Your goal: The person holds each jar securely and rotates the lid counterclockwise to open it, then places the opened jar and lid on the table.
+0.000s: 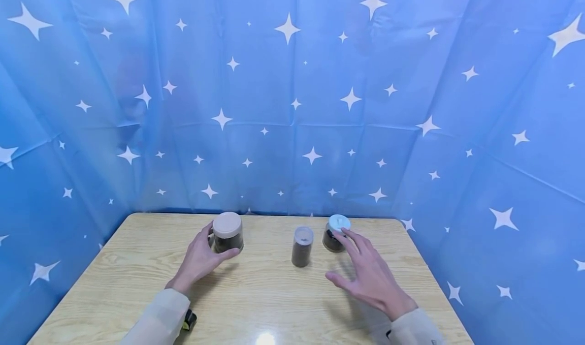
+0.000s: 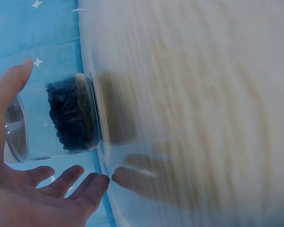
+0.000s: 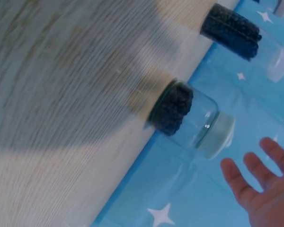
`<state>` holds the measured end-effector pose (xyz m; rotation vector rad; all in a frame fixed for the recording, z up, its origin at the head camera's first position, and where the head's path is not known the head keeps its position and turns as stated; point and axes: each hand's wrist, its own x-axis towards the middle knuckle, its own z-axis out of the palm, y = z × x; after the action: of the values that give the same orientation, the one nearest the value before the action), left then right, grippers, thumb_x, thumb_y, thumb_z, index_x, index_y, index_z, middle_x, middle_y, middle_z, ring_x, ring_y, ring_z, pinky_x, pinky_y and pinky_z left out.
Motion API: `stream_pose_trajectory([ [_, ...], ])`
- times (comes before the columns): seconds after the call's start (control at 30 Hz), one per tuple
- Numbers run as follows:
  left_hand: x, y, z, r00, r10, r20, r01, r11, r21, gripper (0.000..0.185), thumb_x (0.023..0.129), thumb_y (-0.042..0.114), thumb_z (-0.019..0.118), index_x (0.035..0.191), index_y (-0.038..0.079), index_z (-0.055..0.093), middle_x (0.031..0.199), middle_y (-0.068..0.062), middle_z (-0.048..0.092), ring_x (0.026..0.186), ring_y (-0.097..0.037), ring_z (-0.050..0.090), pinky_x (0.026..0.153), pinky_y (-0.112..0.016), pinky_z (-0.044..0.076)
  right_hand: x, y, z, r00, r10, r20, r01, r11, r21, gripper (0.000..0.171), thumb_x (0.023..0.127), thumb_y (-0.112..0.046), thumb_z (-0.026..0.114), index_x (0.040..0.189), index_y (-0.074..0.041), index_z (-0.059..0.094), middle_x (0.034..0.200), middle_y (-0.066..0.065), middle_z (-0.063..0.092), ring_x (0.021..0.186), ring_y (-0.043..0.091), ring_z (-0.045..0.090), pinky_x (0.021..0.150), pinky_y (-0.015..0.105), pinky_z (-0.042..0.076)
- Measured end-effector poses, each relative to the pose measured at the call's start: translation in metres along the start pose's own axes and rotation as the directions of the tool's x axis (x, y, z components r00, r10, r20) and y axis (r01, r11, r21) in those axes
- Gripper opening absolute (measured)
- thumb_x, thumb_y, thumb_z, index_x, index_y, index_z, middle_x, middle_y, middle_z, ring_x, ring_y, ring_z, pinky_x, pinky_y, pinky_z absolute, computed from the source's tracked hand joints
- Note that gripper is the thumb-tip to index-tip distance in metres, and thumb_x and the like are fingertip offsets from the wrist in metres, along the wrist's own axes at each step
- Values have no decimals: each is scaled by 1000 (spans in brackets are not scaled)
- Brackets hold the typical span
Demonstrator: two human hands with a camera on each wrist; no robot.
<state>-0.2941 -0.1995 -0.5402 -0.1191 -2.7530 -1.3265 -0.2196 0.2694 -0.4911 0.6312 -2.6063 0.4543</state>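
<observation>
Toward the back left of the table is a glass jar [image 1: 228, 228] with a pale beige lid and dark contents. My left hand [image 1: 201, 258] is spread around its near side, thumb in front and fingers to the left. In the left wrist view, a gap shows between the fingertips and the jar's dark-filled lower part [image 2: 72, 113]. On the right, a smaller glass jar [image 1: 332, 239] has a light blue lid. My right hand [image 1: 370, 274] reaches toward it with fingers extended, and these overlap the lid in the head view. The right wrist view shows the fingertips [image 3: 234, 175] apart from that jar.
Between the two jars stands a slim clear container [image 1: 301, 253] with a translucent lid and dark contents. A small black and yellow object [image 1: 189, 319] lies by the left sleeve. Blue star-patterned curtains [image 1: 274, 81] surround the wooden table [image 1: 269, 299] at the back and sides.
</observation>
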Motion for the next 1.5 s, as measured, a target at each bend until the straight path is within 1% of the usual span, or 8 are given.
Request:
stream_pose_trajectory([
  [0.1, 3, 0, 1, 1000, -3, -1, 3, 1000, -11, 128, 92, 55, 98, 184, 5, 25, 184, -28, 42, 167, -57, 47, 133, -76, 42, 2, -3, 0, 1000, -4, 5, 4, 1000, -3, 97, 99, -67, 84, 180, -31, 44, 180, 14, 52, 159, 43, 57, 110, 72, 61],
  [0.23, 6, 1, 1, 1000, -27, 3, 27, 999, -22, 129, 91, 57, 98, 184, 5, 25, 183, -28, 43, 166, -56, 48, 132, -74, 44, 5, -6, 2, 1000, -12, 7, 12, 1000, -8, 98, 99, -67, 83, 181, -34, 42, 180, 13, 52, 160, 42, 56, 113, 71, 60],
  [0.53, 6, 2, 4, 998, -60, 12, 60, 997, -56, 123, 92, 55, 99, 180, 2, 31, 178, -30, 48, 164, -55, 51, 129, -72, 49, 7, -11, 7, 1000, -24, 9, 24, 1000, 4, 98, 98, -66, 84, 180, -32, 43, 180, 14, 51, 162, 44, 54, 117, 73, 57],
  [0.77, 7, 3, 7, 997, -79, 4, 79, 995, -64, 120, 92, 54, 99, 176, 0, 34, 175, -31, 52, 162, -54, 53, 129, -73, 48, 10, -16, 10, 999, -32, 17, 31, 999, 14, 99, 98, -66, 85, 180, -32, 42, 181, 12, 50, 163, 44, 54, 118, 72, 57],
  [1.03, 9, 7, 8, 996, -88, -13, 87, 994, -64, 114, 93, 47, 99, 173, -3, 37, 171, -34, 54, 161, -55, 54, 129, -73, 48, 15, -19, 14, 998, -57, 14, 57, 998, 20, 96, 100, -73, 79, 177, -23, 49, 182, 12, 50, 163, 45, 54, 121, 71, 55],
  [1.17, 10, 6, 8, 995, -102, -15, 101, 993, -60, 113, 92, 48, 100, 173, -2, 38, 172, -33, 54, 162, -54, 54, 130, -73, 47, 17, -22, 14, 998, -56, 18, 56, 998, 27, 96, 100, -72, 79, 178, -27, 47, 182, 10, 49, 164, 43, 54, 121, 71, 55],
  [1.3, 10, 4, 8, 994, -103, -21, 102, 993, -57, 112, 92, 48, 100, 173, -1, 41, 173, -32, 55, 161, -54, 54, 130, -73, 47, 18, -25, 15, 998, -55, 22, 54, 998, 31, 96, 100, -71, 80, 180, -32, 44, 182, 8, 49, 163, 41, 55, 116, 70, 58],
  [1.5, 10, 3, 9, 994, -101, -35, 99, 994, -55, 109, 90, 50, 101, 170, 2, 46, 169, -30, 59, 156, -52, 60, 125, -71, 52, 18, -28, 16, 998, -56, 18, 55, 998, 30, 95, 100, -73, 79, 180, -34, 43, 181, 10, 50, 162, 41, 56, 113, 70, 60],
])
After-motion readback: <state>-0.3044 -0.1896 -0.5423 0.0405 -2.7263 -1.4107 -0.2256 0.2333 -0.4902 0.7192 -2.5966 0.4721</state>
